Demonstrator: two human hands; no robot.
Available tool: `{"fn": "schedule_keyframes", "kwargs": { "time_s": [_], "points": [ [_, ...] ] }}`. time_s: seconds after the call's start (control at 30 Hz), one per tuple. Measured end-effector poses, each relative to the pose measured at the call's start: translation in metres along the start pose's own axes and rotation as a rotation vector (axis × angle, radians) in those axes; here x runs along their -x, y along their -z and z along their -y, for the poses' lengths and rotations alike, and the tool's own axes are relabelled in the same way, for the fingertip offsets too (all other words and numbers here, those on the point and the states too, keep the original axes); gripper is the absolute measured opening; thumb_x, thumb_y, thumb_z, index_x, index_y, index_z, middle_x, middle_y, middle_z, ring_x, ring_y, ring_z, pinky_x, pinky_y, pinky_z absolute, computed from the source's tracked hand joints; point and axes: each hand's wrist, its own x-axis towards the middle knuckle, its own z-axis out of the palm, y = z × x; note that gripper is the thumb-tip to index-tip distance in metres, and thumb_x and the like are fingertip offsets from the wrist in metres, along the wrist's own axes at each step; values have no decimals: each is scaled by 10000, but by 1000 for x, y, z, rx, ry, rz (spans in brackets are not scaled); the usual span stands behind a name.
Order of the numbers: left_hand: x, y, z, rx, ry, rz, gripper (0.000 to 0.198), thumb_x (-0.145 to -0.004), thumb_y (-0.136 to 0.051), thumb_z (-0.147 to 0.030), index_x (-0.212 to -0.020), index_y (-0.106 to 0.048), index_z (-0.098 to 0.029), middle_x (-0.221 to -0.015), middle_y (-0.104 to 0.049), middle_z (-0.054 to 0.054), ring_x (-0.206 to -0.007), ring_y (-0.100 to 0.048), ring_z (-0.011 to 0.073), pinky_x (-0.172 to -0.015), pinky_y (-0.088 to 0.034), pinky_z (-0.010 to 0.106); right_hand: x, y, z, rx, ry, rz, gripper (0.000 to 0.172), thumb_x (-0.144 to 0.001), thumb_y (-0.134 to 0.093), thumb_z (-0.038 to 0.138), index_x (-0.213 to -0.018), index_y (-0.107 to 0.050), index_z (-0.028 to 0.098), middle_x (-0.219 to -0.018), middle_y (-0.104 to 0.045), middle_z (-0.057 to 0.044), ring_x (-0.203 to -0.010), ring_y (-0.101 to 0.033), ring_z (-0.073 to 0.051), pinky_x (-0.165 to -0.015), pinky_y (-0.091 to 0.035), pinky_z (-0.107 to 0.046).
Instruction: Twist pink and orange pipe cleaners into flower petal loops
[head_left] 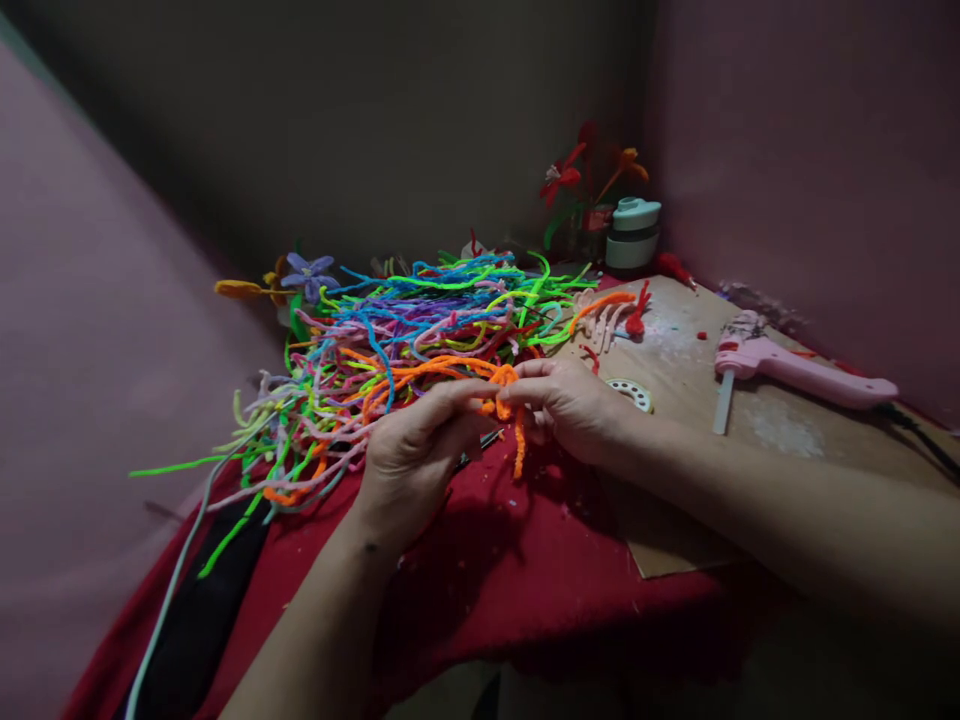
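Both hands meet near the middle of the view around a bent orange fuzzy stem (518, 450), gathered into a small looped shape. My left hand (420, 450) pinches its left side with thumb and forefinger. From the right, the fingertips of my right hand (574, 405) grip the same piece. One end of the orange stem hangs down between the hands. Just behind them lies a large tangled pile of coloured fuzzy stems (442, 310), blue, green, pink, purple and orange. Part of a dark tool shows under my left fingers.
A pink glue gun (810, 372) rests on a brown board (675, 510) at the right, beside a white ring with holes (631, 394). Behind stand a pale green container (634, 235) and red flowers (562, 177). A pale cable (174, 590) runs down the left.
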Motion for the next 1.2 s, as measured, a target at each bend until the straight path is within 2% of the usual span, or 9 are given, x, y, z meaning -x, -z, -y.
{"fn": "schedule_keyframes", "kwargs": {
  "time_s": [0.1,0.3,0.43,0.57,0.77,1.03,1.13,1.2],
  "points": [
    [-1,4,3,-114,-55,3,112,-798,-593,-200,-864,-684,-212,-691,-642,-18,-537,-551,85,-538,-453,192,1,0,0,41,-4,5,71,-610,-594,84,-612,-570,151,-440,-481,45,-314,-354,-54,-311,-267,-209],
    [-4,12,15,-581,-354,138,246,-859,-472,-152,-993,-666,-220,-899,-658,40,-742,-609,108,-623,-428,190,2,0,2,77,-32,11,99,-623,-589,86,-578,-539,159,-412,-461,48,-293,-356,-53,-299,-261,-202],
    [-3,10,20,-815,-405,160,234,-872,-451,-177,-993,-649,-205,-877,-646,45,-725,-605,114,-575,-400,195,2,0,1,143,-14,-1,110,-623,-573,84,-557,-535,162,-365,-423,52,-274,-355,-61,-288,-242,-202],
    [-2,8,20,-864,-405,136,196,-876,-452,-205,-936,-639,-197,-832,-627,32,-688,-583,105,-558,-388,197,2,1,-2,183,6,-7,127,-621,-587,99,-536,-524,168,-350,-410,51,-276,-347,-62,-285,-231,-207],
    [0,3,12,-926,-453,190,210,-876,-416,-150,-903,-624,-158,-807,-596,48,-680,-551,121,-562,-388,223,1,2,-6,264,33,-24,133,-618,-571,99,-520,-513,169,-347,-408,47,-283,-347,-60,-292,-221,-209],
    [8,-16,2,-1140,-568,187,204,-862,-381,-113,-783,-566,-145,-730,-563,73,-658,-523,180,-587,-430,289,2,1,-2,403,24,-94,122,-615,-583,94,-519,-531,149,-370,-438,37,-330,-347,-52,-334,-220,-203],
    [9,-24,2,-1094,-563,184,191,-870,-369,-115,-842,-556,-140,-727,-570,67,-632,-527,161,-583,-442,273,2,1,-2,365,8,-100,113,-602,-598,95,-517,-543,144,-384,-442,41,-341,-348,-49,-343,-227,-202],
    [9,-26,3,-957,-521,186,178,-874,-370,-118,-929,-538,-141,-796,-588,70,-691,-558,155,-623,-469,265,0,2,-2,287,-5,-90,107,-597,-596,87,-521,-548,145,-390,-449,41,-341,-360,-52,-344,-242,-202]
  ]
}}
